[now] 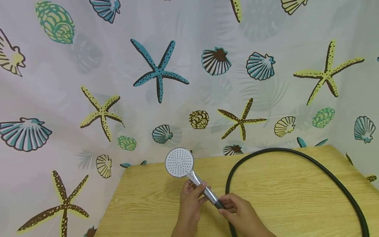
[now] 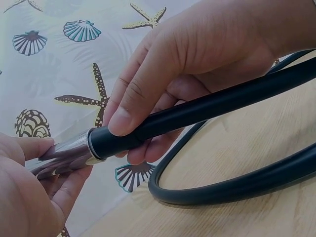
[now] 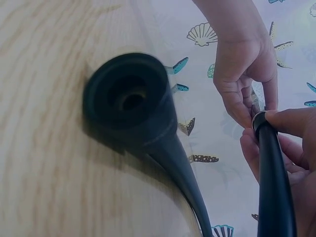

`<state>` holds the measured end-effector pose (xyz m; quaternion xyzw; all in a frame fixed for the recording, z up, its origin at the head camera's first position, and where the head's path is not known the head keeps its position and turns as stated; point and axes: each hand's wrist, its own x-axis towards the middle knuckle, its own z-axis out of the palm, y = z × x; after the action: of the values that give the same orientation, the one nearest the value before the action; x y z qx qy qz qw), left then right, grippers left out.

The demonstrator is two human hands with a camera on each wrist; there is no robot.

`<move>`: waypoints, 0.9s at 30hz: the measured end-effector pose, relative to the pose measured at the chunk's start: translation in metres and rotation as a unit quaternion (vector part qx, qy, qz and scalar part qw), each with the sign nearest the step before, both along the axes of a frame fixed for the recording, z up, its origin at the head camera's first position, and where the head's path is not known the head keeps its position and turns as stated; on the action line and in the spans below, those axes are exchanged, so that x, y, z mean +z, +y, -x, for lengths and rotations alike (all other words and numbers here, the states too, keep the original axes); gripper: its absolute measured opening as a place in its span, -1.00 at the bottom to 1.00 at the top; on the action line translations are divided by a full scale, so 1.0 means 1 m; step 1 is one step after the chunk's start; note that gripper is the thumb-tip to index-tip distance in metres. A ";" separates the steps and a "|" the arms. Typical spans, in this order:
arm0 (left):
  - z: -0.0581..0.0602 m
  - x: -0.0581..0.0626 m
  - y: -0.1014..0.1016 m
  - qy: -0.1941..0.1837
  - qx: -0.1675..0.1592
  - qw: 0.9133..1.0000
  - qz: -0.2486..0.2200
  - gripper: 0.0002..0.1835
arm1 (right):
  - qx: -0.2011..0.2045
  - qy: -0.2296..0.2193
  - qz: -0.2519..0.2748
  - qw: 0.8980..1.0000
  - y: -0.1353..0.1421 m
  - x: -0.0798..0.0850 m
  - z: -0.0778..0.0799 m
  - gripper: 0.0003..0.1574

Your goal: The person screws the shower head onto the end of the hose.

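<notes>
A chrome shower head [image 1: 179,162] with a round white perforated face is held tilted above the wooden table, its handle [image 1: 211,195] sloping down to the right. My left hand [image 1: 189,201] grips that chrome handle between thumb and fingers. At the handle's lower end, my right hand [image 1: 243,212] pinches the black hose [image 2: 197,112] just behind the joint. In the left wrist view the hose's end [image 2: 106,141] meets the handle's metal rim; whether it is fully seated cannot be told. The right wrist view shows the hose's other end, a wide cup-shaped black fitting [image 3: 129,91].
The black hose loops across the right side of the wooden table [image 1: 148,194] and runs off the bottom of the head view. A white curtain [image 1: 183,29] printed with shells and starfish hangs behind the table and along its sides.
</notes>
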<state>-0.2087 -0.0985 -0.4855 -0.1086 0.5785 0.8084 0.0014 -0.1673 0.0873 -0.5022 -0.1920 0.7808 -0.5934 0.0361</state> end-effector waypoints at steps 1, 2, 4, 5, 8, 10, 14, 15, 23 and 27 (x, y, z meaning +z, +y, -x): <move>0.000 0.000 0.000 0.000 -0.001 1.000 -0.001 -0.41 | 0.000 -0.001 0.003 1.000 0.000 0.000 0.000 -0.59; 0.000 0.000 0.000 0.000 -0.001 1.000 -0.001 -0.41 | 0.000 -0.002 0.004 1.000 0.000 0.000 0.000 -0.59; 0.000 0.000 0.000 -0.001 -0.002 1.000 -0.003 -0.41 | 0.001 -0.004 0.007 1.000 0.000 0.001 0.000 -0.59; 0.000 0.000 0.000 -0.001 -0.002 1.000 -0.003 -0.41 | 0.002 -0.005 0.009 1.000 0.000 0.001 -0.001 -0.59; 0.001 0.001 0.000 -0.001 -0.002 1.000 -0.005 -0.42 | 0.003 -0.010 0.013 1.000 0.000 0.002 -0.001 -0.59; 0.001 0.001 0.000 0.000 -0.001 1.000 -0.007 -0.43 | 0.003 -0.013 0.016 1.000 0.000 0.002 -0.001 -0.60; 0.001 0.001 0.000 0.005 -0.001 1.000 -0.013 -0.47 | 0.004 -0.025 0.025 0.999 0.000 0.001 -0.001 -0.60; 0.001 0.001 0.000 0.007 -0.001 1.000 -0.016 -0.47 | 0.005 -0.027 0.027 0.999 0.000 0.000 0.000 -0.60; 0.002 -0.001 0.000 0.012 -0.011 1.000 -0.016 -0.46 | 0.008 -0.047 0.039 0.998 0.001 -0.003 0.002 -0.58; 0.001 -0.001 -0.001 0.010 -0.013 1.000 -0.014 -0.45 | 0.008 -0.048 0.039 0.998 0.001 -0.003 0.002 -0.58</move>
<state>-0.2102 -0.0991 -0.4864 -0.0925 0.5686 0.8174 0.0075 -0.1689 0.0882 -0.5054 -0.1705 0.7531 -0.6315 0.0711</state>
